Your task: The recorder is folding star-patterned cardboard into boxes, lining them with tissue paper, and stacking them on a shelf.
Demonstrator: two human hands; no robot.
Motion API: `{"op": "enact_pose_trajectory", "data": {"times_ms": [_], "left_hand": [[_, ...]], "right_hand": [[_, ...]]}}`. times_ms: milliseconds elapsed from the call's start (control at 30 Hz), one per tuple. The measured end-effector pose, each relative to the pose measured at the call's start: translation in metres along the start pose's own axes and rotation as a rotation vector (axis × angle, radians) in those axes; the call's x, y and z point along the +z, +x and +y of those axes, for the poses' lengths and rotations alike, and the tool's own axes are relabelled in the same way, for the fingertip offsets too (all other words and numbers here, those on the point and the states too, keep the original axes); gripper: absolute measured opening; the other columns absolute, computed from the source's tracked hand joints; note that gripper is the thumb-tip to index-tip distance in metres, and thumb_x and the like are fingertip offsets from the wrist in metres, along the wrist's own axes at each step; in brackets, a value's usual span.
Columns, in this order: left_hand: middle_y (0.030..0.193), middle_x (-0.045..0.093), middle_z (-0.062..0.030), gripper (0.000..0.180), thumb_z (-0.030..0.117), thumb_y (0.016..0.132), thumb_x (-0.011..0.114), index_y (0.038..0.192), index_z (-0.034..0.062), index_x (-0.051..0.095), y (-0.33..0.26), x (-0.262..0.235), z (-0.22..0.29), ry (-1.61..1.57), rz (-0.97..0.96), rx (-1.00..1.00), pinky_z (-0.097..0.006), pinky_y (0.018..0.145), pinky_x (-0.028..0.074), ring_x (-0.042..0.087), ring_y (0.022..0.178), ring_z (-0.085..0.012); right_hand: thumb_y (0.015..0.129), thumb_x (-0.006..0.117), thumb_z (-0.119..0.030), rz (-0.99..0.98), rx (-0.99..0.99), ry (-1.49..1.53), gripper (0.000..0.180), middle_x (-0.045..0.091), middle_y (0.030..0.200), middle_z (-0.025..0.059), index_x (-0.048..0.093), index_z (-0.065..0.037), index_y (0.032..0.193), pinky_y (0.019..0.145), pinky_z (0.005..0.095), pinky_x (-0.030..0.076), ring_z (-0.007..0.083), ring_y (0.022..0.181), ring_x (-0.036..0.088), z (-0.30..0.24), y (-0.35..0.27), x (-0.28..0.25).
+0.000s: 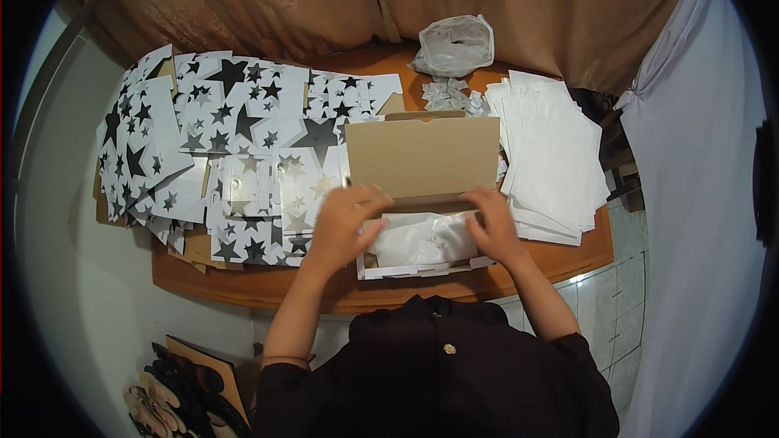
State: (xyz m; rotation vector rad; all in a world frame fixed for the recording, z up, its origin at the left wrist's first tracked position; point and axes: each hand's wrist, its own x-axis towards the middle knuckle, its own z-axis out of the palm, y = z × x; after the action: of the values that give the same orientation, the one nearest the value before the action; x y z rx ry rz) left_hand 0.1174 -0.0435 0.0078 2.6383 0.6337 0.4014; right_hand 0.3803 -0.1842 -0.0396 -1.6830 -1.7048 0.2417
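Observation:
A cardboard box (422, 154) stands on the table in front of me with its brown lid raised. Inside lies a flat white packet (428, 245) that looks like paper or thin plastic. At the box's left side, near the lid's hinge, my left hand (339, 223) curls its fingers and thumb about the edge; the fingers are slightly blurred. My right hand (493, 223) grips the opposite side in the same way, its thumb reaching inward over the packet. The side edges of the box are partly hidden behind both hands.
Flat box blanks with black and grey stars (235, 122) cover the wooden table's (324, 298) left side. White sheets (552, 154) are stacked at right. A translucent plastic bag (456, 45) and small clear packets (446, 97) lie behind the box. Shoes (174, 397) are at lower left.

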Motion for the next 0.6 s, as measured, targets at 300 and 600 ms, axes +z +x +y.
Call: {"op": "enact_pose_trajectory", "data": {"times_ms": [300, 600], "left_hand": [[0.146, 0.022, -0.0239, 0.073, 0.028, 0.089, 0.056, 0.145, 0.004, 0.015, -0.013, 0.042, -0.026, -0.619, 0.422, -0.6, -0.039, 0.109, 0.022, 0.024, 0.136, -0.0317], [0.108, 0.055, -0.0083, 0.044, 0.04, 0.098, 0.033, 0.115, 0.0035, 0.049, 0.027, 0.089, -0.045, -1.335, 0.781, -0.524, -0.035, 0.098, 0.032, 0.049, 0.106, -0.0177]], "right_hand": [[0.068, 0.057, -0.006, 0.241, 0.494, 0.305, 0.067, 0.036, 0.128, 0.0185, 0.034, -0.003, 0.13, 0.103, 0.0398, 0.029, 0.033, 0.12, 0.036, 0.041, -0.019, -0.007], [0.093, 0.043, -0.043, 0.448, 0.56, 1.074, 0.068, 0.027, 0.146, 0.011, 0.014, -0.013, 0.146, 0.109, 0.0371, 0.012, 0.023, 0.135, 0.023, 0.058, 0.02, 0.014]]}}
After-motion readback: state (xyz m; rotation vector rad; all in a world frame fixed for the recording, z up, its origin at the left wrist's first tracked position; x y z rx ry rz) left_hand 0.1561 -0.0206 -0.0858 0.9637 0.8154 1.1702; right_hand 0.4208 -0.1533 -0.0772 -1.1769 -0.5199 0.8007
